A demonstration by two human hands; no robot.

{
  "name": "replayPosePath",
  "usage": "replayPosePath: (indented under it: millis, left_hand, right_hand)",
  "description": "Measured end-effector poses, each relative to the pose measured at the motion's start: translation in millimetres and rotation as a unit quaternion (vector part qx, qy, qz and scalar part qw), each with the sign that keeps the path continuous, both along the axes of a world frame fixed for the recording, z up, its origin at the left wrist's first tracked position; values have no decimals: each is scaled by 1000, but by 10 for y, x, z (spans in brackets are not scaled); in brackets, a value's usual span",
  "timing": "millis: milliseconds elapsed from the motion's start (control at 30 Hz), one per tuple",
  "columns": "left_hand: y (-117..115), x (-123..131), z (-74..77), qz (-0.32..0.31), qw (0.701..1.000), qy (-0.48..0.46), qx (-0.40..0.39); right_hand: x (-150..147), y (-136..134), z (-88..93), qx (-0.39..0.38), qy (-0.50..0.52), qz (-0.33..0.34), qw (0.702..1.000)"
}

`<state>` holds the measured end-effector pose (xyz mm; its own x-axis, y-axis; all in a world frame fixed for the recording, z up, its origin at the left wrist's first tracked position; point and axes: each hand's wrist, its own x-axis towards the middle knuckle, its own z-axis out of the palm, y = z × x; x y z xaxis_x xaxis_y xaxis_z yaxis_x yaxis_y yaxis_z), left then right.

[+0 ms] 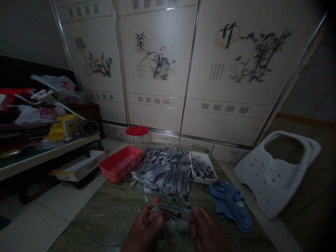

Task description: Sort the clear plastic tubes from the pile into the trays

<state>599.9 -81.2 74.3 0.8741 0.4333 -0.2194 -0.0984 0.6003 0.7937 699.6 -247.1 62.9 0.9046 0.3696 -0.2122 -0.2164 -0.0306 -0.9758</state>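
Both hands are near the front of the wooden-topped table (99,213), with a pen (174,209) stretched crosswise between them. My left hand (148,224) has its fingers closed on the pen's left end. At the other end, my right hand (203,225) pinches it between thumb and fingers. Crumpled clear plastic (174,226) shows just below the pen; whether a hand holds it is unclear. Beyond my hands lies a big heap of pens (168,168), greyish and clear with dark ends, many seemingly in clear sleeves.
A red plastic box (119,168) stands left of the heap. On the right, a white tray (204,180) contains several pens, with a blue cloth (231,204) nearer me. A white plastic folding stool (275,175) is beside the table; a red stool (137,131) stands behind.
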Motion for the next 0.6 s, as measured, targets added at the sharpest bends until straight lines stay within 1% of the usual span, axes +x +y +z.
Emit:
replayPosePath:
  millis: [67,133,233,300,367,433,533,600]
  left_hand:
    - [-89,31,18,5,998,4,-69]
    - [-149,43,59,11,995,10,-96]
    - [-162,40,124,29,994,23,-106]
    - [-139,36,150,40,992,30,-114]
    - [-117,35,158,44,991,32,-120]
    - [-107,37,154,48,991,36,-121]
    - [-105,36,145,50,991,35,-118]
    - [-101,34,143,46,992,34,-115]
  right_hand:
    - [-75,69,2,16,41,-3,999]
    - [-165,127,11,25,49,18,998]
    - [-257,164,34,10,2,40,999]
    - [-270,159,54,2,-42,61,997]
    - [-260,149,74,6,-65,74,995]
    - [-250,145,84,6,-48,71,996]
    - [-257,149,73,2,11,57,998]
    - [-262,151,54,11,25,66,997]
